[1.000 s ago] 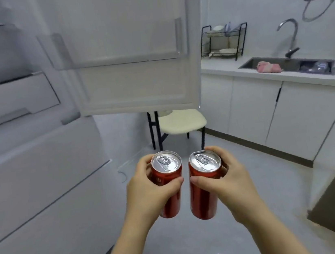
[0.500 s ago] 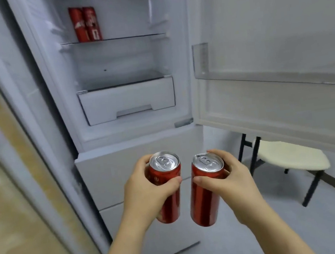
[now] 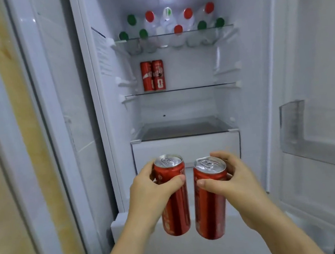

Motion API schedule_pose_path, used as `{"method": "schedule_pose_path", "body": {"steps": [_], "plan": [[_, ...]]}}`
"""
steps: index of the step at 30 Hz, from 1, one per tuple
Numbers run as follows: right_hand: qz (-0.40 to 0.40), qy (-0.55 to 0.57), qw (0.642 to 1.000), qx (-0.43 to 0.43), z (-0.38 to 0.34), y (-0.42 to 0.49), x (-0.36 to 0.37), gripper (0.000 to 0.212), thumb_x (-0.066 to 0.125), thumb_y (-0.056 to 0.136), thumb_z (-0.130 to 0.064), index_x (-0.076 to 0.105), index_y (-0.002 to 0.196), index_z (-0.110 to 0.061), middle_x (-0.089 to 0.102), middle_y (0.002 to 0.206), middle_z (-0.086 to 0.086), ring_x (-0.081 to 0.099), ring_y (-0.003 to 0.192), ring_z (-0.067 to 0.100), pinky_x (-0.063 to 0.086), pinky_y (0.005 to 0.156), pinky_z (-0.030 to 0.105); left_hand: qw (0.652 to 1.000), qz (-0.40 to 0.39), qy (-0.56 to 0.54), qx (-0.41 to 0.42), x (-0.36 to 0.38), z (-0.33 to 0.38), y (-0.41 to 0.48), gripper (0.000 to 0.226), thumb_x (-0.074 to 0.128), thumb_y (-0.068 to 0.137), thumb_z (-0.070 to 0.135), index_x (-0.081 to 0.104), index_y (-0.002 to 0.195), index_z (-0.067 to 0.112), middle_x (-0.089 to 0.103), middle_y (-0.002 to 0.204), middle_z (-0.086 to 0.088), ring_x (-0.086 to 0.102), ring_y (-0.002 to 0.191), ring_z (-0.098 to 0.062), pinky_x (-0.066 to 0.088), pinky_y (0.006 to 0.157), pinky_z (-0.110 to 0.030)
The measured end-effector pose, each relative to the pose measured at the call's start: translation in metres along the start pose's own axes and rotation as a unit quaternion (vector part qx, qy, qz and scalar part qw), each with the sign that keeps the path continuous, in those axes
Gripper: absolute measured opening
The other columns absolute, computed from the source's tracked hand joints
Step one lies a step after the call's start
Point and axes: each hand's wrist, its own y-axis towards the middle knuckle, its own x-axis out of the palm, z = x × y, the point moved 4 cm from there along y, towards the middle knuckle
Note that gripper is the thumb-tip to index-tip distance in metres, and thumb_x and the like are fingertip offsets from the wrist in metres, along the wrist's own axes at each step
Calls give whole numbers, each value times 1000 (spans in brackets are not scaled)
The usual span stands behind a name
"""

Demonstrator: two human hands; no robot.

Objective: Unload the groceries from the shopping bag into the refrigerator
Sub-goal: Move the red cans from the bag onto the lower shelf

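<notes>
I hold two tall red drink cans upright in front of the open refrigerator. My left hand grips the left can; my right hand grips the right can. Both cans hang at the level of the white drawer, outside the compartment. Two matching red cans stand side by side at the left of the middle glass shelf. Several clear bottles with green and red caps fill the top shelf. The shopping bag is out of view.
The refrigerator door stands open to the right, with a clear door bin on its inner side. A yellowish wall panel runs along the left. The middle shelf is bare to the right of the two cans, and the lower glass shelf is bare.
My view has swung left and up from the kitchen and door to the refrigerator's inside. Both hands kept their cans and now sit closer to the compartment.
</notes>
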Motion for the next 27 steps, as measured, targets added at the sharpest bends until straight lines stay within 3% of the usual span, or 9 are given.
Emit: {"method": "schedule_pose_path", "body": {"steps": [4,7,12,15,18,20,22,24,27], "plan": [[-20,22,999,-28,-14,55,8,53,80,67,-5,51,101,-33,64,98,-12,63,85,4,47,69,19,999,44,-20,4,1,10,48,44,80,68,18,57,104,31,68,96,11,64,88,-5,50,74,-23],[-22,30,998,-49,-27,93,15,52,80,67,-6,52,102,-31,65,100,-8,64,87,6,48,71,23,998,62,-19,20,0,22,82,54,81,55,30,58,103,27,69,96,7,66,89,-9,53,81,-31],[-9,39,996,-83,-50,145,20,44,80,68,-8,56,97,-30,67,89,-12,66,74,1,48,61,18,996,51,-25,61,2,44,136,40,82,60,27,62,94,29,70,90,7,68,85,-11,56,83,-37],[4,53,993,-101,-66,172,23,41,79,70,-10,58,101,-27,67,87,-10,67,67,0,48,52,14,994,55,-31,91,2,57,168,47,76,52,37,65,97,29,70,93,6,68,88,-12,55,84,-38],[16,71,990,-121,-84,200,29,43,79,71,-10,58,106,-23,67,88,-6,67,63,-1,48,50,13,991,43,-57,110,-2,74,198,42,81,58,32,67,98,27,70,94,5,68,85,-12,56,76,-32],[21,78,988,-130,-96,220,33,44,79,71,-12,58,108,-22,68,92,-2,69,72,6,51,57,19,989,27,-78,125,-5,88,218,31,79,70,24,68,99,23,71,89,4,69,78,-10,54,63,-24],[29,78,987,-139,-109,240,37,45,79,71,-14,57,110,-22,67,97,0,68,83,14,53,67,27,987,20,-78,142,-8,103,240,27,75,75,27,67,100,24,71,89,5,68,78,-10,51,60,-21],[36,68,985,-155,-121,259,42,34,77,73,-17,59,100,-24,68,96,0,68,84,17,53,68,29,983,25,-83,161,-10,115,262,24,74,76,31,63,97,29,69,92,7,67,83,-10,51,64,-24],[46,72,979,-186,-139,284,45,19,75,74,-13,67,91,-18,72,85,3,71,72,14,55,57,24,977,52,-98,181,-5,127,295,32,75,71,44,55,94,34,65,98,7,65,90,-15,55,79,-37]]}}
